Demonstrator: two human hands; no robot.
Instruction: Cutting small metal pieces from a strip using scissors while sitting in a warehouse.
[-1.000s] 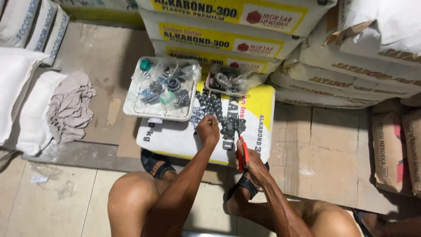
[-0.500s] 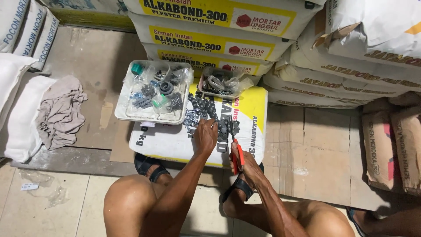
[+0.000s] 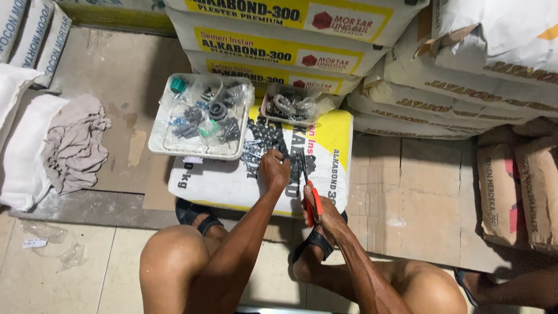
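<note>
Crouching before a yellow-and-white sack (image 3: pixel 232 186), I am resting my left hand (image 3: pixel 273 170), fingers curled, on the heap of small dark fittings (image 3: pixel 264 139) at twelve o'clock; my right hand (image 3: pixel 325 215) is clamped on red-handled pliers (image 3: pixel 308 186), their long axis pointing to twelve.

Red-handled pliers (image 3: pixel 311 197) stand nearly upright in the right hand's grip, dark nose pointing up over the white-and-yellow sack (image 3: pixel 232 186). A heap of small dark fittings (image 3: pixel 261 139) lies scattered on that sack, the left hand touching it.
</note>
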